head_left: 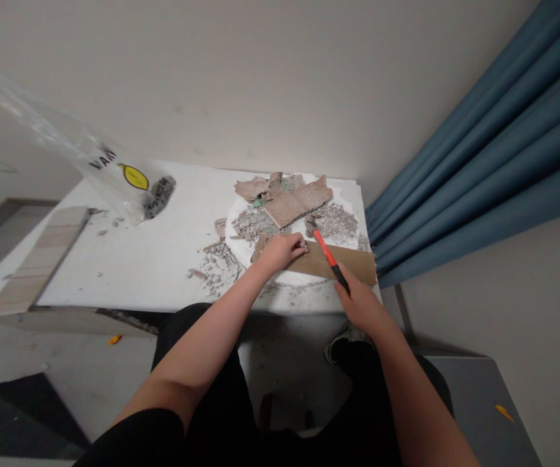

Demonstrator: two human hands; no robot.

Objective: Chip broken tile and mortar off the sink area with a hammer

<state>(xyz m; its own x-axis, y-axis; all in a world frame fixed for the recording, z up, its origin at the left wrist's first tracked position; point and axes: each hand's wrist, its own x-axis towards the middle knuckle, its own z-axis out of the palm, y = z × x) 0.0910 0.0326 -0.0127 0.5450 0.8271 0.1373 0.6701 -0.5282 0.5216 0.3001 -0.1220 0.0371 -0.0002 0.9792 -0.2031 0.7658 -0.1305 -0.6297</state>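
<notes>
My right hand (361,305) is closed round the black grip of a red-handled hammer (327,254), whose head rests near the broken pieces. My left hand (284,250) lies with curled fingers pressed on a brown cardboard strip (352,263) that lies across a white round slab (289,275). On the slab lie broken tile pieces (292,198) and grey rubble (335,217).
A white board (163,246) on the floor carries the slab and scattered crumbs. A clear plastic bag (114,172) with printed lettering hangs at the left. A pale tile plank (36,259) lies at the left edge. Blue curtain (479,162) hangs at the right. My dark-trousered knees are below.
</notes>
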